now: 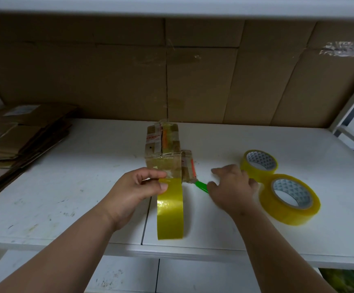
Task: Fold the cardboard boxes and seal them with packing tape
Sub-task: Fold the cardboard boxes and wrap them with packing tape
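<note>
While the left hand [142,187] pinches the top of a roll of yellow packing tape [170,210] stood on edge at the front of the white bench [66,187], its fingers curl over the roll right where the strip runs up onto the near face of the small cardboard box [163,149] — most likely so the tape stays taut and stuck down until it is cut; the box itself sits mid-bench just behind the roll, already crossed by old tape and with one short flap [188,167] hanging out to its right; the right hand [233,187] is spread, fingers relaxed and gripping nothing, hovering over a green-handled tool [201,185] that lies just beside the flap — probably a cutter, though its blade end is hidden, and it seems placed within easy reach of that hand for trimming; two spare tape rolls [277,182] lie flat on the right, touching or nearly so, kept clear of the working spot; a stack of flattened cartons [21,134] waits at the far left, and large cardboard sheets [171,70] line the wall behind
</note>
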The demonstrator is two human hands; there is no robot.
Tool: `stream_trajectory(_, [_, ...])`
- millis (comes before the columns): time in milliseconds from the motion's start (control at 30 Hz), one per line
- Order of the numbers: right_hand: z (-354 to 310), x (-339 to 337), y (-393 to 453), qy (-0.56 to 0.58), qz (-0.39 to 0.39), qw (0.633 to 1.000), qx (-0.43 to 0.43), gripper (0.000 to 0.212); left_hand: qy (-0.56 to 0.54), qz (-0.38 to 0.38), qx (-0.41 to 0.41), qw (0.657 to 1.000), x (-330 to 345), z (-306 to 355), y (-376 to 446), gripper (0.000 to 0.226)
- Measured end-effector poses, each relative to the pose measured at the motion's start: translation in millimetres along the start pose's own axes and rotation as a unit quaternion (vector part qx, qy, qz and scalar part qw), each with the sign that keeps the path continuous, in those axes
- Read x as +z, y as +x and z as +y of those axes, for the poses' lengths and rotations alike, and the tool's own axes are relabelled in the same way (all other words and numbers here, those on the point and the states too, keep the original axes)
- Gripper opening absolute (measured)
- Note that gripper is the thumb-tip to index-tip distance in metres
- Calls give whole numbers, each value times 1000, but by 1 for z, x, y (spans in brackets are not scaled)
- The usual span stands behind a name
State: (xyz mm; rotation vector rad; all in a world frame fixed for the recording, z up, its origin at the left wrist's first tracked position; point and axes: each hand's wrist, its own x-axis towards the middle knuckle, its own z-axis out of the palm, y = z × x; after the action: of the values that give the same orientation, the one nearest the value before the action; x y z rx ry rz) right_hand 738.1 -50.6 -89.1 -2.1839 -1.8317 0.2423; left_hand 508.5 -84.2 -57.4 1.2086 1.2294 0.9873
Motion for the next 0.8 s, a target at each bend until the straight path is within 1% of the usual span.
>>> stream_trajectory(33, [-9, -4, -2, 103, 6, 995, -3, 33, 1, -2, 1, 1000, 0, 0, 0, 38])
stream_trajectory(67, [-19, -9, -4, 224, -15, 975, -8, 22, 4, -5, 3, 1000, 0, 1, 0, 38])
stream_trajectory(100, [-31, -13, -6, 335, -63, 940, -14, 13, 7, -8, 7, 1000, 0, 0, 0, 40])
stream_trajectory(133, [-41, -16, -10, 408, -113, 906, -25, 12, 11, -10, 11, 1000, -1, -1, 0, 44])
stream_trajectory(167, [-50, -17, -13, 441, -160, 882, -31, 12, 14, -12, 16, 1000, -1, -1, 0, 44])
stream_trajectory(200, [-56, -17, -13, 450, -197, 870, -31, 9, 16, -13, 23, 1000, -2, -2, 0, 39])
stream_trajectory(233, [-61, -16, -13, 453, -216, 864, -21, 6, 18, -15, 29, 999, -2, -1, -1, 34])
stream_trajectory(267, [-65, -15, -13, 458, -219, 861, -5, 4, 22, -19, 34, 999, -2, -1, -2, 32])
stream_trajectory(333, [-70, -14, -12, 478, -200, 855, 28, 3, 38, -31, 38, 998, -1, 0, -4, 34])
stream_trajectory(400, [-73, -14, -11, 472, -182, 862, 36, 8, 50, -42, 43, 997, -1, 2, -6, 38])
stream_trajectory(500, [-76, -15, -14, 442, -178, 879, 14, 6, 24, -21, 37, 999, 0, 3, -7, 45])
stream_trajectory(567, [-79, -17, -16, 396, -155, 905, -10, 18, 16, -11, 29, 999, 0, 3, -7, 51])
stream_trajectory(667, [-85, -21, -21, 247, -101, 961, -75, 25, 9, -17, 25, 999, -3, 2, -5, 54])
stream_trajectory(700, [-86, -23, -23, 203, -76, 971, -102, 25, 13, -24, 26, 999, -4, 2, -5, 56])
stream_trajectory(733, [-85, -25, -23, 176, -52, 975, -129, 23, 19, -29, 27, 999, -5, 2, -3, 58])
stream_trajectory(800, [-82, -27, -24, 144, -7, 970, -196, 20, 35, -27, 23, 999, -8, 3, -2, 63])
